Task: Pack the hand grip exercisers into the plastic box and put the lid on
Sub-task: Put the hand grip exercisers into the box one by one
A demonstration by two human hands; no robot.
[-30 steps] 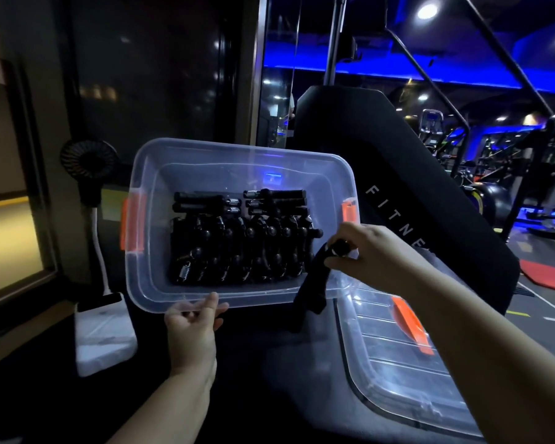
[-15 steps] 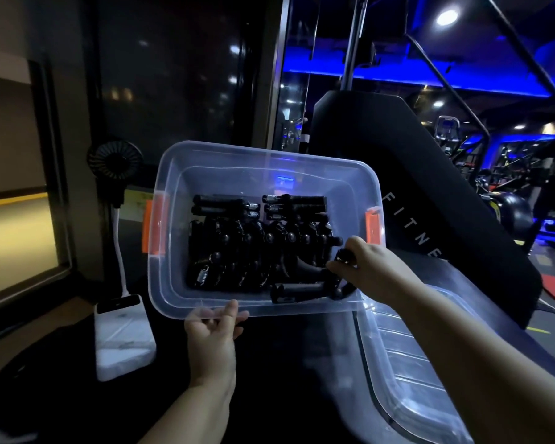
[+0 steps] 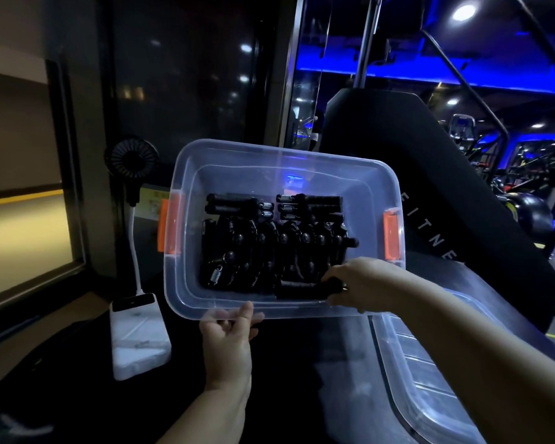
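A clear plastic box (image 3: 372,193) with orange latches stands tilted toward me on a dark surface. Several black hand grip exercisers (image 3: 269,241) with metal springs lie packed inside it in rows. My right hand (image 3: 362,283) reaches over the box's near right rim and grips one black exerciser (image 3: 298,289), which lies flat along the near wall inside the box. My left hand (image 3: 229,338) holds the box's near rim from below, fingers curled on the edge. The clear lid (image 3: 430,382) lies to the right, partly under my right forearm.
A white power bank (image 3: 138,341) with a small black fan (image 3: 132,160) on a white stalk stands left of the box. A black padded gym machine (image 3: 446,187) rises behind the box on the right. A dark glass wall is behind.
My right hand carried the exerciser from outside the box's near right corner over the rim and laid it flat inside. My left hand stayed on the near rim.
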